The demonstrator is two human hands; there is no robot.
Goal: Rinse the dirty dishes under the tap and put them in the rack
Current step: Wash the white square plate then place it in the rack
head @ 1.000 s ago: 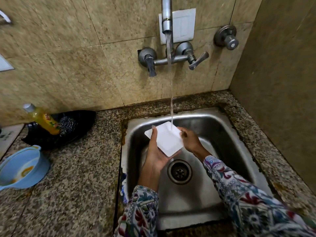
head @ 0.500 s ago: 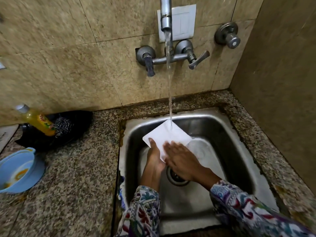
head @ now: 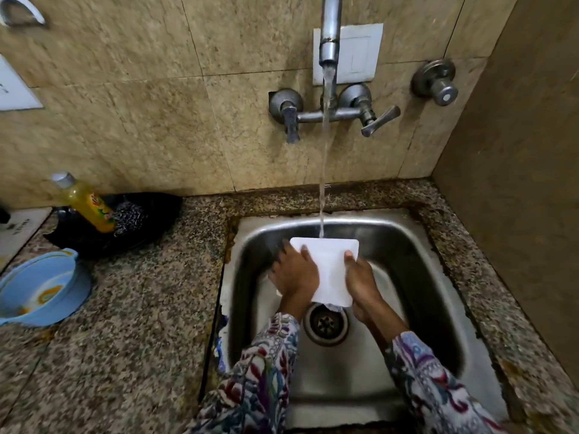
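One white square ceramic plate (head: 327,267) held over the stainless steel sink (head: 407,245), above the drain, far edge under the tap stream. Left hand (head: 296,275) grips its left edge, right hand (head: 360,281) its right edge. Half a second ago the right palm lay flat across it. Two hands, one plate.

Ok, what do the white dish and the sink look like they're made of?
The white dish, gripped by the left hand and right hand: glossy and opaque, likely glazed ceramic or melamine; the look leaves it open. The sink: brushed stainless steel, going by its grey sheen and soft reflections.
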